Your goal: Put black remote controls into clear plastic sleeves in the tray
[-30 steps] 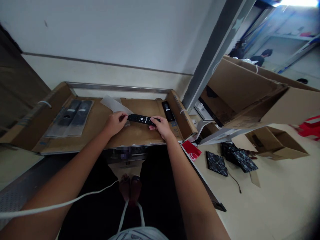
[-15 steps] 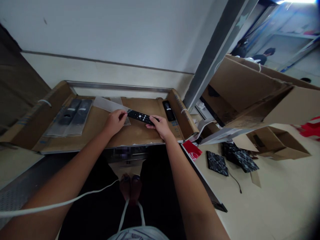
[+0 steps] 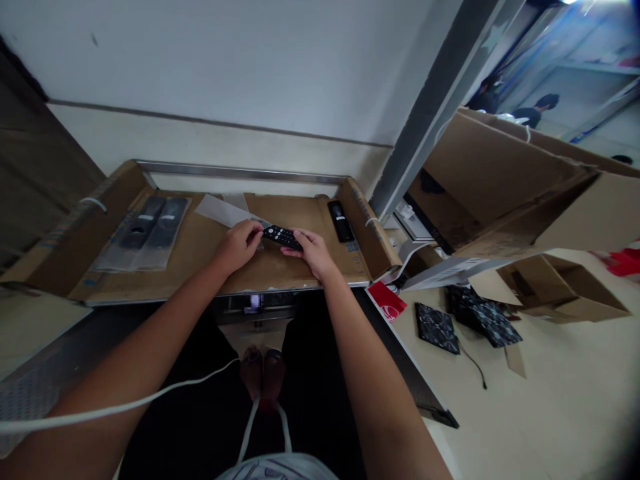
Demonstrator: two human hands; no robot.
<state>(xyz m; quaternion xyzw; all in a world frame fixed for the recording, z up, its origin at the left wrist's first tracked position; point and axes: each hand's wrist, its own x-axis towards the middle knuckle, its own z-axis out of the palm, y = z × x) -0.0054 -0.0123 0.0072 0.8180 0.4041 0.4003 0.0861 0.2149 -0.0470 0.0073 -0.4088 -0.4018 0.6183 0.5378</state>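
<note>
A black remote control with pale buttons lies between my two hands, tilted down to the right. My right hand is closed on its right end. My left hand pinches the mouth of a clear plastic sleeve, and the far end of the remote appears to be inside it. Another sleeve lies flat behind this one. Left of my hands, two bagged remotes rest side by side on the cardboard-lined tray. A bare black remote lies at the tray's right side.
Raised cardboard walls edge the tray. A metal post and a large open carton stand to the right. Another open box and dark patterned flat objects lie on the floor. A white cord crosses my left arm.
My right hand has shifted slightly left, closer to my left hand. Less of the remote shows between them. My left hand and the sleeve have moved a little to the right.
</note>
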